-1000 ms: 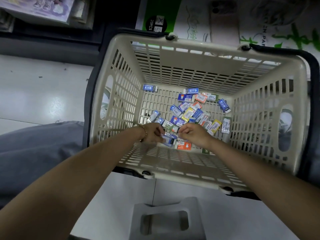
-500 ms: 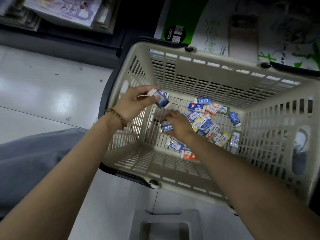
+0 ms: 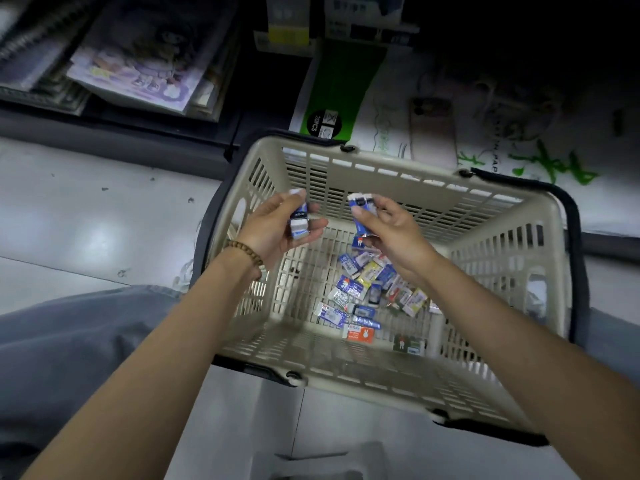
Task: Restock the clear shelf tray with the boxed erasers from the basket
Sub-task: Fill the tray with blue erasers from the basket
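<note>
A beige slotted basket (image 3: 374,168) stands on the floor with several small boxed erasers (image 3: 367,289) scattered on its bottom. My left hand (image 3: 277,230) is raised above the basket's left side and holds a small stack of blue-and-white eraser boxes (image 3: 299,221). Over the basket's middle, my right hand (image 3: 391,226) pinches blue eraser boxes (image 3: 362,216) between thumb and fingers. The two hands are close together, a short gap between them. The clear shelf tray is not in view.
A low dark shelf with notebooks (image 3: 138,71) runs along the top left. A green-and-white package (image 3: 332,109) lies behind the basket. A grey moulded stool top (image 3: 325,462) sits at the bottom edge. My trouser leg (image 3: 69,341) fills the lower left.
My right hand has lifted out of the basket with blue eraser boxes. The left hand stays raised with its boxes. The view has tilted up towards the shelf.
</note>
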Motion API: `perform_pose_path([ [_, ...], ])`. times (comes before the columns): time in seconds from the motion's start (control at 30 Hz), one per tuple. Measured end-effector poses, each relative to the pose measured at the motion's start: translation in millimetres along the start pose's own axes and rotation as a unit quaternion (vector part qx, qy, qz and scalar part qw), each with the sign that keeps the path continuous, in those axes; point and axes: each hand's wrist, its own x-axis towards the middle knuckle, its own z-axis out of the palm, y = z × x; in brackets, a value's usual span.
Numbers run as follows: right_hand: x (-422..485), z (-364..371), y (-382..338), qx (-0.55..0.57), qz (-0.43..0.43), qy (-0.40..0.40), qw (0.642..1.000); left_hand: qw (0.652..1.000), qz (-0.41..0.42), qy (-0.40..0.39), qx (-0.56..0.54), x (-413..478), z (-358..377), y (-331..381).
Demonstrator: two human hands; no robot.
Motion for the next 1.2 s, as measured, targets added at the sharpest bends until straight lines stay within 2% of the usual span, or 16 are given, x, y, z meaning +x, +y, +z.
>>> perform_pose_path([
  [0.1,-32.8,-5.3,-38.6,-0.043,0.002,-0.068,0.997,0.995,-0.001,-0.048,0.082,-12.1,13.8,17.7],
  [0.2,-60.2,-7.0,-72.1,-0.137,-0.057,-0.092,0.985,0.979,-0.001,-0.101,0.179,-30.8,32.4,43.0],
  [0.37,-100.2,-0.1,-118.7,-0.172,-0.132,-0.102,0.971,0.919,0.034,-0.18,0.348,-68.9,61.2,82.9],
  [0.43,-111.9,1.8,-133.8,-0.176,-0.149,-0.1,0.968,0.91,0.037,-0.214,0.353,-82.4,69.4,98.1],
  [0.53,-124.4,0.1,-156.0,-0.16,-0.174,-0.077,0.969,0.915,0.062,-0.209,0.34,-95.1,77.7,121.5],
  [0.67,-138.9,-7.1,-188.1,-0.114,-0.247,0.06,0.96,0.938,0.103,-0.15,0.294,-106.9,90.6,145.1],
  [0.73,-145.6,-10.8,-204.1,-0.088,-0.281,0.098,0.951,0.942,0.131,-0.136,0.279,-109.7,98.2,151.6],
  [0.83,-151.8,-9.4,-223.0,0.023,-0.268,0.081,0.96,0.939,0.176,-0.132,0.263,-114.1,113.6,156.2],
  [0.9,-153.9,-6.4,-232.1,0.054,-0.245,0.059,0.966,0.938,0.196,-0.129,0.254,-115.2,124.0,157.4],
  [1.03,-157.2,-15.6,-251.9,-0.003,-0.28,0.055,0.959,0.932,0.214,-0.136,0.258,-115.3,140.1,168.8],
  [1.2,-155.5,-37.4,-275.5,-0.098,-0.289,0.023,0.952,0.889,0.263,-0.161,0.338,-111.7,156.8,195.6],
])
